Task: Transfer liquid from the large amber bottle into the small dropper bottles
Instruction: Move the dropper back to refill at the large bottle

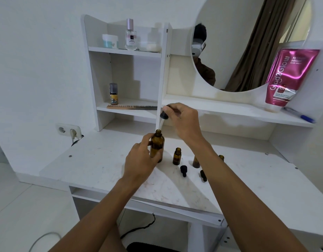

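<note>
The large amber bottle [158, 144] stands uncapped on the white tabletop [102, 166], and my left hand [140, 159] is wrapped around its side. My right hand [184, 120] pinches a dropper [163, 117] by its black bulb, tilted, with the glass tip just above the bottle's mouth. To the right stands a small open amber dropper bottle [177, 156]. My right forearm partly hides two more small bottles [195, 163] [221, 157]. Two black dropper caps [183, 170] [203, 175] lie on the table in front of them.
A shelf unit [124, 51] behind holds a perfume bottle [131, 35], jars, a small yellow-labelled bottle [113, 94] and a comb [131, 106]. A round mirror [248, 42], a pink tube [288, 79] and a pen [300, 115] are at the right. A wall socket [69, 131] is at the left.
</note>
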